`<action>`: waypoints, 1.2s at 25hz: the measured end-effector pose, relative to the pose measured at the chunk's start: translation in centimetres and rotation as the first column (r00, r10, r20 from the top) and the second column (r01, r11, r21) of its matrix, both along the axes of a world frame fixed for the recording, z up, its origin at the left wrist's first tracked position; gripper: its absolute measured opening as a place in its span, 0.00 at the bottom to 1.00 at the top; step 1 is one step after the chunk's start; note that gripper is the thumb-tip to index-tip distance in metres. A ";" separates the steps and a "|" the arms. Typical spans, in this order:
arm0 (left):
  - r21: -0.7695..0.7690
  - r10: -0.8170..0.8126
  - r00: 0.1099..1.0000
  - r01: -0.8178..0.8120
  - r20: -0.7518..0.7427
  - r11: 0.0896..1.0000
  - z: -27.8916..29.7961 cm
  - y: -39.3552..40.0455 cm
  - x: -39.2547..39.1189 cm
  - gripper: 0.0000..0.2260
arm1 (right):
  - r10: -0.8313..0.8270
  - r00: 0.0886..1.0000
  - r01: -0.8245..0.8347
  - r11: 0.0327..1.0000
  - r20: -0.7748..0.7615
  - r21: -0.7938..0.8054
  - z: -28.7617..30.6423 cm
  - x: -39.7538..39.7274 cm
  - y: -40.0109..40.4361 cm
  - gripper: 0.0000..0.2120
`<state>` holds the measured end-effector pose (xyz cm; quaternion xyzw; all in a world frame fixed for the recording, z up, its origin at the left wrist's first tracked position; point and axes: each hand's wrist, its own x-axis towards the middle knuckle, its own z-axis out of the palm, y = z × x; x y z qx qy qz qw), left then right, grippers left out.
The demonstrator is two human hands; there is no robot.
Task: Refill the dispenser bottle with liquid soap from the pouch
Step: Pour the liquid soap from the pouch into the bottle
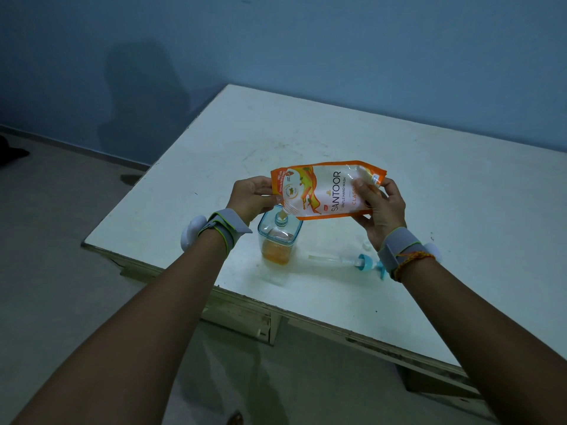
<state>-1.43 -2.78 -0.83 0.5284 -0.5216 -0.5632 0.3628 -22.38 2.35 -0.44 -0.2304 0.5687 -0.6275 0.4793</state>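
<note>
An orange and white soap pouch (326, 190) is held sideways above the table, its cut corner tipped down over the neck of a clear square dispenser bottle (278, 240). A thin stream of orange soap runs from the corner into the bottle's mouth. The bottle stands upright and holds orange liquid in its lower part. My left hand (253, 196) grips the pouch's left end near the spout. My right hand (380, 210) grips the pouch's right end, thumb on the front.
The blue pump head with its clear tube (352, 262) lies on the white table (429, 185) right of the bottle, under my right wrist. A small clear piece (366, 245) lies beside it. The table's near edge runs just in front of the bottle; a blue wall stands behind.
</note>
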 end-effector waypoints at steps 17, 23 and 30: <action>0.000 0.003 1.000 -0.003 -0.006 1.000 -0.1 0.0 0.0 0.14 | -0.003 1.000 0.003 1.000 0.001 0.002 0.0 0.1 0.3 0.10; 0.004 0.001 0.999 -0.001 -0.033 1.000 0.0 0.0 0.0 0.11 | -0.005 1.000 0.005 1.000 0.001 0.001 0.0 0.1 0.3 0.10; 0.006 -0.002 1.000 0.002 -0.030 1.000 -0.1 0.0 -0.1 0.13 | -0.006 1.000 0.006 1.000 0.005 -0.002 0.0 0.1 0.3 0.10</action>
